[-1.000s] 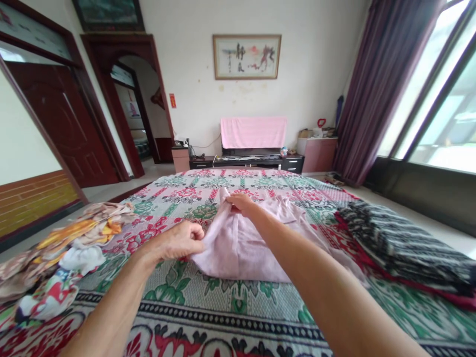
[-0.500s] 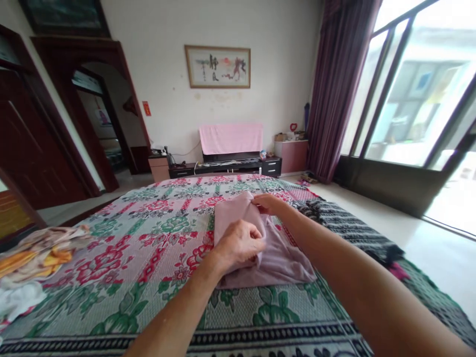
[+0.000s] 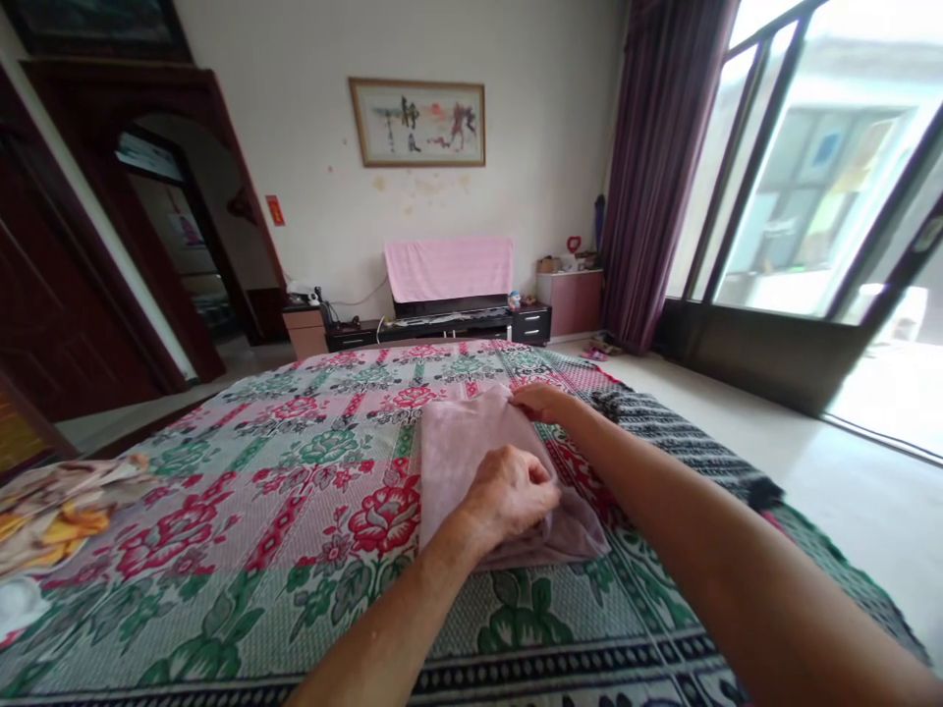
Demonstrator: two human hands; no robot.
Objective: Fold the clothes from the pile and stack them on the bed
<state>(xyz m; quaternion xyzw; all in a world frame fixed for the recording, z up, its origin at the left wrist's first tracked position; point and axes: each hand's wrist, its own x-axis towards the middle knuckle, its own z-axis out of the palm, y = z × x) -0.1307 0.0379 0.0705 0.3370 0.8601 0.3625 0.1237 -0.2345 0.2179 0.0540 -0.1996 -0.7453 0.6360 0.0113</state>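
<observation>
A pale pink garment (image 3: 468, 442), thin and partly folded, lies on the flowered bedspread (image 3: 316, 511). My left hand (image 3: 516, 491) is closed at the garment's near right part, thumb and fingers pinching its fabric. At the far right corner, my right hand (image 3: 543, 403) grips the cloth's edge, its fingertips partly hidden. A loose, rumpled end of the garment (image 3: 585, 530) sticks out to the right, beyond my left hand.
Crumpled beige and yellow clothes (image 3: 70, 506) and a white cloth (image 3: 19, 607) lie at the left. A black-and-white striped knit (image 3: 685, 447) covers the bed's right side. Beyond the bed stand a low black cabinet (image 3: 530, 324) and a pink-draped object (image 3: 449, 270).
My left hand has moved right, drawing the folded layer across the garment. Less of the loose right part shows now. My right hand stays at the far corner; the view has shifted slightly.
</observation>
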